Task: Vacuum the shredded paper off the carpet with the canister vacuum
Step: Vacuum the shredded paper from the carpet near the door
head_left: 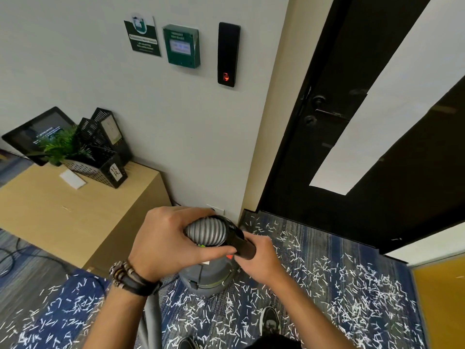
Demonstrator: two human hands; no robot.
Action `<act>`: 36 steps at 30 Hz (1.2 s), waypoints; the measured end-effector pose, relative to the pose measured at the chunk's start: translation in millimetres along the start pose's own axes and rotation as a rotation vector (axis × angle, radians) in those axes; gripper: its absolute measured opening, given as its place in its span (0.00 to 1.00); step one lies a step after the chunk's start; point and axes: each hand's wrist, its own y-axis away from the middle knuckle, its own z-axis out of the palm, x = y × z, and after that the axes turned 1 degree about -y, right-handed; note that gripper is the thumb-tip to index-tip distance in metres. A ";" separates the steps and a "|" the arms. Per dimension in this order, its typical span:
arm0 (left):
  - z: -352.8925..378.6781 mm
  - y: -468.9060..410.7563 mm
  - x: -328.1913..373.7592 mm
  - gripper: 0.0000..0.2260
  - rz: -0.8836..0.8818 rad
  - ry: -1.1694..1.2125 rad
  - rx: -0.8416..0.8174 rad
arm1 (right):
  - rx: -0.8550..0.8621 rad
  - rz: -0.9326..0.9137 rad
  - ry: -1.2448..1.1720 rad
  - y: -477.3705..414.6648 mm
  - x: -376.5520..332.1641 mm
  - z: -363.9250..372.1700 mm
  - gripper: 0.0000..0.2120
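low in the centre of the frame, the left hand wraps the ribbed grey hose while the right hand grips its black cuff, likely steadying it for fitting above the canister vacuum. shredded paper litters the carpet across the bottom of the frame.

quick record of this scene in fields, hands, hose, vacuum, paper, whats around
left grip: left hand curled round the grey ribbed hose
right grip: right hand holds the black hose cuff
vacuum: canister vacuum on the floor below the hands, near the wall
paper: shredded paper scattered over the blue carpet, on both sides of the vacuum
around: wooden cabinet to the left, black door to the right
task state: paper not yet vacuumed
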 end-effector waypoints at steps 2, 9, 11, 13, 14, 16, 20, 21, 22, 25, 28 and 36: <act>4.4 -2.9 0.1 0.29 -0.010 0.002 -0.010 | 0.018 -0.007 -0.002 -4.3 1.8 -5.1 0.06; 22.4 -7.7 -8.9 0.31 -0.060 0.008 -0.088 | -0.018 0.017 0.051 -14.9 14.6 -10.1 0.06; 19.2 -8.9 -11.6 0.30 -0.051 0.025 -0.091 | -0.018 0.018 0.037 -9.2 13.8 -4.8 0.12; 15.3 -10.8 -10.7 0.30 -0.022 0.027 -0.088 | 0.001 0.016 0.021 -4.3 11.3 -2.9 0.14; 14.0 -11.6 -9.1 0.30 -0.005 0.026 -0.078 | 0.014 0.016 0.013 -2.5 10.1 -3.4 0.13; 12.6 -14.5 -5.6 0.30 0.013 0.032 -0.051 | 0.044 0.005 0.005 -3.0 7.9 -7.1 0.11; 15.3 -19.7 -8.1 0.28 0.012 0.020 -0.069 | 0.070 0.005 0.043 -10.6 9.9 -10.9 0.09; 17.7 -19.3 -10.9 0.29 -0.003 0.014 -0.083 | 0.066 0.015 0.055 -12.3 11.9 -11.0 0.08; 20.9 -18.6 -14.2 0.30 -0.021 0.011 -0.098 | 0.057 0.028 0.062 -13.4 14.0 -11.2 0.06; 30.2 -14.1 -20.8 0.31 -0.073 0.042 -0.131 | 0.029 0.044 0.089 -10.3 17.7 -11.3 0.05; 33.8 -13.3 -20.2 0.29 -0.069 0.083 -0.148 | 0.029 0.061 0.080 -1.0 22.4 -7.9 0.08; 28.3 -17.2 -11.8 0.29 -0.005 0.119 -0.096 | 0.038 0.058 0.045 6.9 19.7 -10.8 0.10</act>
